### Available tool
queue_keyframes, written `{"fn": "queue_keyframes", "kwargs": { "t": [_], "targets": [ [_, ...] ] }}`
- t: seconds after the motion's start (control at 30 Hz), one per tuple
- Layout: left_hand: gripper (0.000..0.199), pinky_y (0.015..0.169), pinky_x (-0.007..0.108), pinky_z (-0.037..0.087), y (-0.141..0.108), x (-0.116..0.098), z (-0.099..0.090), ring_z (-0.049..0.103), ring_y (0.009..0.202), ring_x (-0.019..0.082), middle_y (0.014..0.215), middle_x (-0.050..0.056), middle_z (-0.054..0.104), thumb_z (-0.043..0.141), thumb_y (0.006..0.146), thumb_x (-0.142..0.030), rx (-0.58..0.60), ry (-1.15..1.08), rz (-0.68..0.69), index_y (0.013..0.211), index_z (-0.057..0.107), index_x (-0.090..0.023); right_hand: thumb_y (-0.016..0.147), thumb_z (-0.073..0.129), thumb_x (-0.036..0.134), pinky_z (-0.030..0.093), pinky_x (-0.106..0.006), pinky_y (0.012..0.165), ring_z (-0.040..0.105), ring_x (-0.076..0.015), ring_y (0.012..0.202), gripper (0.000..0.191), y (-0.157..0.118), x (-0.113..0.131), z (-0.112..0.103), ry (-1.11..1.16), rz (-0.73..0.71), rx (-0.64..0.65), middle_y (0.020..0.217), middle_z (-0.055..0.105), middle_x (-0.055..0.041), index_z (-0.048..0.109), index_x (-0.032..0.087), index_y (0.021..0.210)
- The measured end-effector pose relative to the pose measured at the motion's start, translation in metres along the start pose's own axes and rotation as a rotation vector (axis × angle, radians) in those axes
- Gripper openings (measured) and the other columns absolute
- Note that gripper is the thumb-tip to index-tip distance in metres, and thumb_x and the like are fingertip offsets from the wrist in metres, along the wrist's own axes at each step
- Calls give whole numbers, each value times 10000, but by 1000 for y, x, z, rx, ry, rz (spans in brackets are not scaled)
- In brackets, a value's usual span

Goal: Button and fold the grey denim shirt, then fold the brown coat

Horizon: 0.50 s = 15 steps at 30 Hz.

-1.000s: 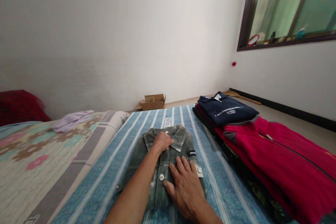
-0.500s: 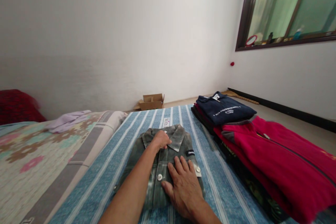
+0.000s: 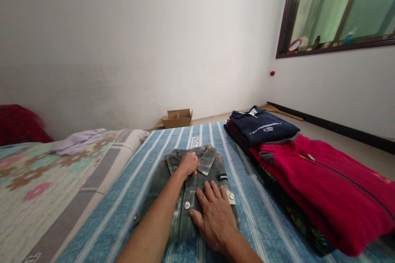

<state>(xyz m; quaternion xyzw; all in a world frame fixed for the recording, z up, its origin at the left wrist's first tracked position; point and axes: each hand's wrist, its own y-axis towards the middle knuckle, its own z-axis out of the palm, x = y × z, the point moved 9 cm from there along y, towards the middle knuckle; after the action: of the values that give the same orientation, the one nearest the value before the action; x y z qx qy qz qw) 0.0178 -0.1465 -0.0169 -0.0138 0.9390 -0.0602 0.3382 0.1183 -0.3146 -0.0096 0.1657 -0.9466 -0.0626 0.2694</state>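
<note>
A: Step in hand?
B: Grey-green button-up shirt (image 3: 191, 193), front up, looks folded, lying on the blue striped cover (image 3: 253, 213). Straightening or flattening, I judge.
A: Hands?
B: Left hand (image 3: 190, 164) curled at the collar (image 3: 208, 161); can't tell whether it pinches cloth. Right hand (image 3: 216, 211) spread flat on the front.
A: Next move calls for?
B: Light pressure, I'd say, collar squared without dragging the folds.
A: Beyond it?
B: Red zip jacket (image 3: 333, 185) and navy top (image 3: 265, 126), rightward, apart from the shirt.

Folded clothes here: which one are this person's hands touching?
The grey-green button-up shirt: the left hand is at its collar and the right hand lies flat on its front. The navy top and red zip-up jacket, further right, are untouched.
</note>
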Motion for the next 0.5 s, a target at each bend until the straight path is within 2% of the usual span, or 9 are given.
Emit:
{"fn": "queue_keyframes", "kwargs": {
  "t": [0.07,0.13,0.2,0.27,0.33,0.4,0.5],
  "targets": [
    [65,446,204,363,-2,-2,-2,491,400,94,478,-62,489,589,768,-108,-56,4,-1,833,597,-109,915,321,577,147,-534,1114,248,-313,1383,593,0,-1,0,-2,1,5,1482,359,-102,452,233,1380],
    [151,446,201,358,-5,-5,-4,501,380,101,456,-74,487,587,735,-96,-105,-5,8,884,595,-110,914,326,576,147,-534,1113,249,-310,1383,591,0,-1,-1,-9,-1,9,1479,365,-103,457,232,1376],
    [258,485,202,398,-12,-9,-9,544,410,107,512,-60,553,599,739,-140,-142,-22,28,994,580,-103,914,327,575,146,-533,1114,249,-309,1383,589,0,0,-2,-16,-4,7,1475,370,-108,463,229,1371],
    [357,535,207,437,-20,-12,-18,594,477,111,662,-16,644,616,758,-223,-173,-35,53,1087,554,-102,916,325,573,145,-535,1113,249,-313,1383,585,-1,1,-2,-15,-4,3,1472,375,-110,471,225,1364],
    [382,598,216,464,-30,-10,-36,646,613,131,868,39,685,626,761,-291,-223,-27,64,1098,561,-123,913,345,569,154,-532,1112,263,-315,1376,577,-2,1,-2,2,-12,-1,1464,388,-111,486,221,1350],
    [335,706,246,475,-44,1,-63,662,831,190,1016,84,669,624,751,-304,-303,7,50,1039,590,-138,907,388,540,205,-499,1106,327,-299,1347,545,-1,-4,-6,41,-16,-46,1436,425,-121,516,208,1318],
    [263,840,344,442,-71,39,-111,586,1053,306,1061,147,647,602,740,-310,-449,83,-66,939,599,-137,898,433,468,305,-431,1064,439,-270,1262,462,0,-31,-30,127,48,-254,1341,517,-142,573,180,1231]
  ]
}}
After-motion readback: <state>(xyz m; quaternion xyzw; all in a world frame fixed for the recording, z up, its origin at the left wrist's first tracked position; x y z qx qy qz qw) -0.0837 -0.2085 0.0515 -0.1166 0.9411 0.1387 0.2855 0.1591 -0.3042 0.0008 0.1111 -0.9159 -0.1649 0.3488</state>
